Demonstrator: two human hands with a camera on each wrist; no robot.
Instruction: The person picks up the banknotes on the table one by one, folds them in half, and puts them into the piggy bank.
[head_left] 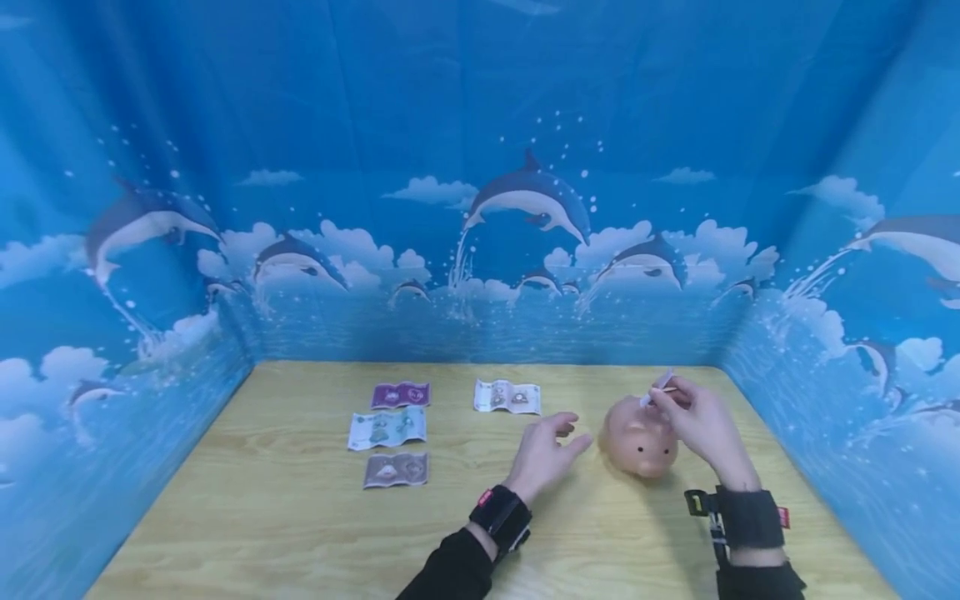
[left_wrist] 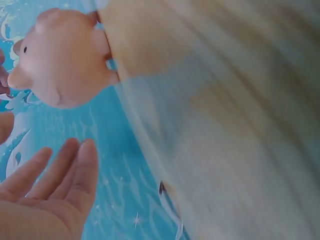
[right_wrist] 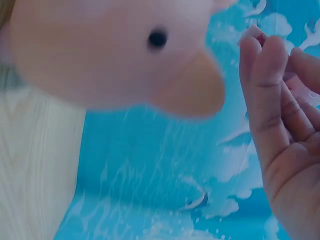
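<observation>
A pink piggy bank (head_left: 637, 446) stands on the table at the right, its face toward the camera. Above its top, my right hand (head_left: 703, 427) pinches a small folded banknote (head_left: 666, 379) between thumb and fingers; the note's lower end is close to the pig's back, and whether it is in a slot cannot be made out. In the right wrist view the fingertips hide most of the note. My left hand (head_left: 543, 457) hovers left of the pig, apart from it, with fingers loosely extended and holding nothing. The left wrist view shows the pig (left_wrist: 67, 60) beyond those fingers.
On the wood-patterned table (head_left: 285, 533), a purple banknote (head_left: 401, 395), a green one (head_left: 387, 428) and a brown one (head_left: 396, 471) lie in a column at the left. A pale banknote (head_left: 507, 397) lies back centre. Blue dolphin-printed curtains (head_left: 480, 325) enclose three sides.
</observation>
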